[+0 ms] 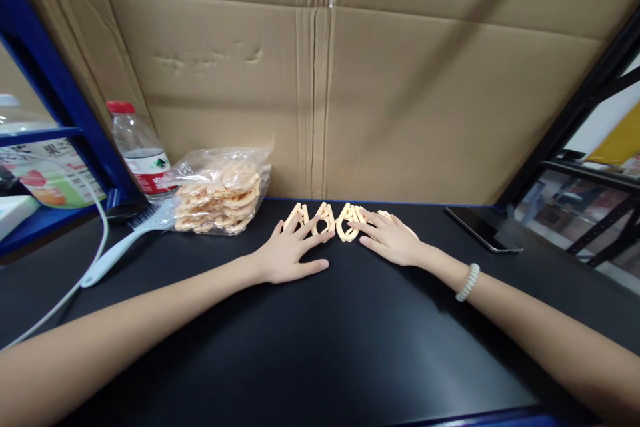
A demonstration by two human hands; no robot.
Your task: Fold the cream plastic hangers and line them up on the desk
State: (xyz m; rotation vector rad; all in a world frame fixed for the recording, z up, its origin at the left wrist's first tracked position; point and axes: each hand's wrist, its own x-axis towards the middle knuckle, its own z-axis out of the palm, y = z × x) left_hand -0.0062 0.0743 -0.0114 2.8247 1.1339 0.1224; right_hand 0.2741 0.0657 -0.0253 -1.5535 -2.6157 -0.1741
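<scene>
Several cream-coloured plastic pieces [347,230] with loop shapes lie in a row on the black table [320,347], near its back edge. My left hand [290,253] rests with fingers spread over the pieces at the left of the row. Over those at the right lies my right hand [393,237], its fingers also apart, with a pale coiled band on the wrist. Both hands touch or cover parts of the pieces, and neither is closed round one. Fingers hide some of their outlines.
A clear bag [220,200] of similar pieces stands at the back left, beside a red-capped bottle [143,153] and a light blue brush [125,243]. A white cable [97,247] runs along the left. A phone [483,228] lies right. Cardboard [450,93] stands behind.
</scene>
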